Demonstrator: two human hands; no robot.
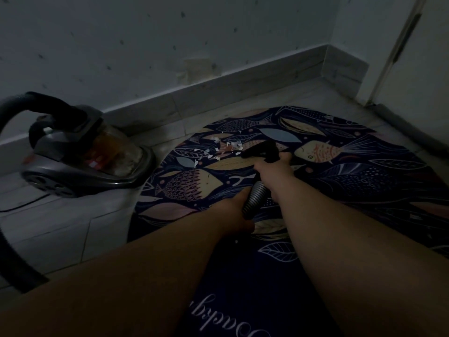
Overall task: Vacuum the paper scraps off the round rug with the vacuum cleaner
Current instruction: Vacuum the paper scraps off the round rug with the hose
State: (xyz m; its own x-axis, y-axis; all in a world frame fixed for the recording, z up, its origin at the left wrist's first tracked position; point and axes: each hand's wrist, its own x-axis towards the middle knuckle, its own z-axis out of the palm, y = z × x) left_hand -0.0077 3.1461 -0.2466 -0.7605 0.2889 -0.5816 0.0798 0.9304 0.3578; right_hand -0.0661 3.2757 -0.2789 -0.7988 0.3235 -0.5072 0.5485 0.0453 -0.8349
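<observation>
A round dark rug (352, 181) with a fish pattern lies on the floor. Several white paper scraps (218, 149) are scattered on its far left part. My right hand (272, 164) grips the black nozzle (261, 150), whose tip sits just right of the scraps. My left hand (237, 210) holds the ribbed grey hose (255, 199) just behind the right hand. The canister vacuum cleaner (80, 154) stands on the floor to the left of the rug.
A dark hose (17, 261) runs from the canister round the left edge of the view. A power cord (24, 205) lies on the pale floor tiles. A wall with a skirting board (218, 86) runs behind the rug, and a door (418, 57) stands at the right.
</observation>
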